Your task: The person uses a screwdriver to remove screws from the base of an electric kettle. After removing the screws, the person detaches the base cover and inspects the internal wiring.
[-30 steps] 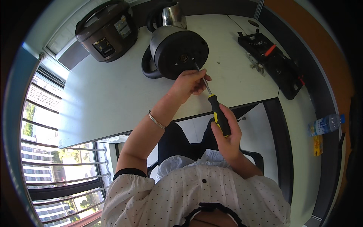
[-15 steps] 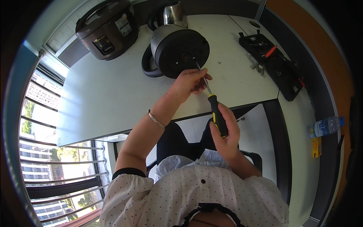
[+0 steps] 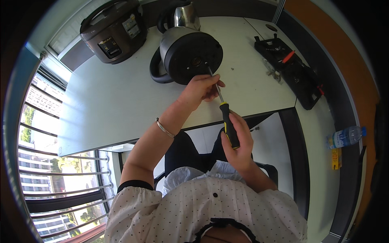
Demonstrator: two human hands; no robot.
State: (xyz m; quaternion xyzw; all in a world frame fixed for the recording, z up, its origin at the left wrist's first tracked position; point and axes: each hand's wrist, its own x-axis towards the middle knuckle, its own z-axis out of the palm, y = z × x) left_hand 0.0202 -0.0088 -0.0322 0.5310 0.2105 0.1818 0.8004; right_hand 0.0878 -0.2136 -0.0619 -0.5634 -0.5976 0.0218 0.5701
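An electric kettle (image 3: 178, 37) lies tipped over on the table, its round black base (image 3: 180, 52) turned toward me. Screws and a central round fitting show in that base. My right hand (image 3: 242, 146) is closed round the black and yellow handle of a screwdriver (image 3: 225, 113). The thin shaft slants up and away to a screw (image 3: 206, 63) right of the fitting; whether the tip is seated in it is too small to tell. Closed on the shaft near its tip is my left hand (image 3: 199, 90), just below the base's lower edge.
Behind the kettle stands a second metal kettle (image 3: 187, 17), with a brown electric cooker (image 3: 115, 34) to its left. An open black tool case (image 3: 289, 71) lies at the right, small metal parts (image 3: 272, 72) beside it. Farther right are a water bottle (image 3: 346, 137) and a yellow box (image 3: 335, 158).
The whole view has shifted slightly. On the screwdriver's handle my right hand's fingers have changed position a little, and the yellow stripe shows differently. Both hands keep hold of the screwdriver.
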